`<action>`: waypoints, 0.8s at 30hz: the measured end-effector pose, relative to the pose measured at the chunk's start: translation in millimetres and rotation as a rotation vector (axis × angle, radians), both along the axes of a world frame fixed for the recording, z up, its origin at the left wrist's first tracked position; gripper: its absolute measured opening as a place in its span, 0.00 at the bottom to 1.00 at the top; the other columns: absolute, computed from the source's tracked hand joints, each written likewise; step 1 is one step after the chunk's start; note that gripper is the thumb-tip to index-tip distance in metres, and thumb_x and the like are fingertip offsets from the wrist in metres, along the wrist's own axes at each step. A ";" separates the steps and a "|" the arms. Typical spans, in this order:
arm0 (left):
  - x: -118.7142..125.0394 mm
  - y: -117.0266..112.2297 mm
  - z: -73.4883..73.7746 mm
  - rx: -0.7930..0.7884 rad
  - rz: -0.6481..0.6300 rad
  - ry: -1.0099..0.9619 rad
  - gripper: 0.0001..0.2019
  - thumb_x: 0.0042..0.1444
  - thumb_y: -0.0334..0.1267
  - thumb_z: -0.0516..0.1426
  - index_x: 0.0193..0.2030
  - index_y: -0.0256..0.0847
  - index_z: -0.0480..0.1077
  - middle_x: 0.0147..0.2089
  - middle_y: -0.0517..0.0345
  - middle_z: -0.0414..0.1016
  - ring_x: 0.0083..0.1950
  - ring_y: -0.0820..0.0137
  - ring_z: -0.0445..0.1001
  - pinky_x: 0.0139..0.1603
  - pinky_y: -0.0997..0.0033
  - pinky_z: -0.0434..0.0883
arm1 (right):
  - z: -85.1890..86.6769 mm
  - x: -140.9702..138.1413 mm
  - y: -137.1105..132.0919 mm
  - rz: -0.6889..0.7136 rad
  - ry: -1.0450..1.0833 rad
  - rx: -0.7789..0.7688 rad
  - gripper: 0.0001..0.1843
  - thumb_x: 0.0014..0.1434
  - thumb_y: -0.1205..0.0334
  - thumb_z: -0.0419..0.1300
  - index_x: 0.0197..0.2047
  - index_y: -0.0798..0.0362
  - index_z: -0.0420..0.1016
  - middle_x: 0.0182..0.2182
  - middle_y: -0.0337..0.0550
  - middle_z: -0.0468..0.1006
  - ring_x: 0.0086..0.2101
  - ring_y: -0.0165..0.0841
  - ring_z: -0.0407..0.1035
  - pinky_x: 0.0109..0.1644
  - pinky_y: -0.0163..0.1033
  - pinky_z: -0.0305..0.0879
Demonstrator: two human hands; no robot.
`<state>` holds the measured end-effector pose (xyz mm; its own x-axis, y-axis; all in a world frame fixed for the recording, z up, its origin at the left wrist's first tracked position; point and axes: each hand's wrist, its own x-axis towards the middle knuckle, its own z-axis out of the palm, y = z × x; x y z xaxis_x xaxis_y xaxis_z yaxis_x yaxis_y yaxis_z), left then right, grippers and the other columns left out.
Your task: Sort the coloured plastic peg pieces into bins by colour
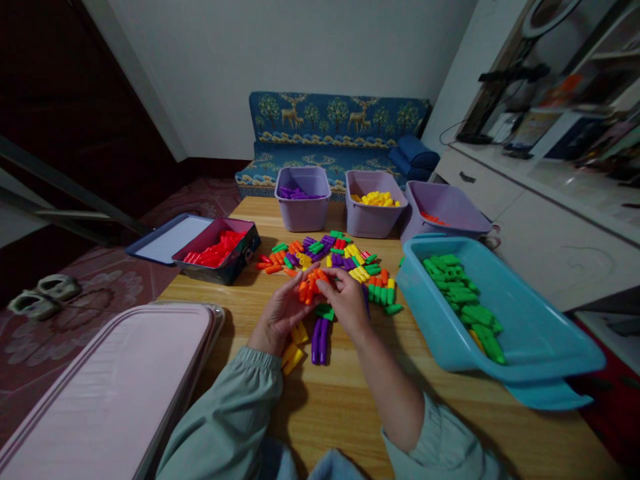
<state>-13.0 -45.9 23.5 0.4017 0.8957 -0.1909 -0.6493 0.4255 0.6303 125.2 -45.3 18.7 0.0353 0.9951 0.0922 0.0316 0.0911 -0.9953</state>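
My left hand (pixel 280 315) and my right hand (pixel 347 303) meet over the wooden table (pixel 350 400), both closed on a bunch of orange plastic pieces (pixel 311 285) held between them. Under the hands lie purple pieces (pixel 320 340), yellow pieces (pixel 293 353) and a green piece (pixel 325 311). Just beyond the hands spreads a pile of mixed coloured pieces (pixel 340 257).
A blue tub (pixel 540 340) of green pieces sits at the right. Three lilac bins stand at the back, one with purple (pixel 303 197), one with yellow (pixel 375 200), one with red-orange (pixel 443 210). A dark tin (pixel 220 250) holds red pieces. Pink lids (pixel 110 380) lie near left.
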 end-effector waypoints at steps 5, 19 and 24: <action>3.4 -2.9 -5.0 0.112 -0.022 0.105 0.37 0.49 0.24 0.61 0.67 0.40 0.60 0.49 0.50 0.79 0.45 0.70 0.79 0.49 0.75 0.74 | -11.8 3.4 4.8 -0.078 -0.217 0.098 0.20 0.51 0.58 0.64 0.49 0.52 0.72 0.46 0.47 0.78 0.38 0.34 0.73 0.40 0.38 0.72; -1.6 5.9 -2.2 0.070 0.153 0.015 0.38 0.47 0.20 0.55 0.67 0.45 0.60 0.58 0.50 0.74 0.51 0.67 0.77 0.47 0.73 0.76 | 13.6 2.9 -4.8 0.065 0.306 -0.131 0.16 0.50 0.52 0.64 0.38 0.54 0.73 0.27 0.37 0.76 0.24 0.28 0.68 0.25 0.31 0.63; 4.6 6.4 -5.7 0.104 0.271 -0.021 0.26 0.56 0.33 0.60 0.63 0.45 0.66 0.60 0.48 0.72 0.53 0.64 0.75 0.47 0.69 0.75 | 16.1 -6.0 -8.8 0.194 0.386 -0.223 0.19 0.48 0.54 0.63 0.42 0.55 0.73 0.25 0.37 0.76 0.22 0.27 0.68 0.22 0.29 0.60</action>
<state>-8.4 -39.5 17.8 0.1480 0.9852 -0.0866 -0.7441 0.1687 0.6464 119.3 -54.1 34.8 -0.1632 0.9807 -0.1076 -0.3404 -0.1583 -0.9269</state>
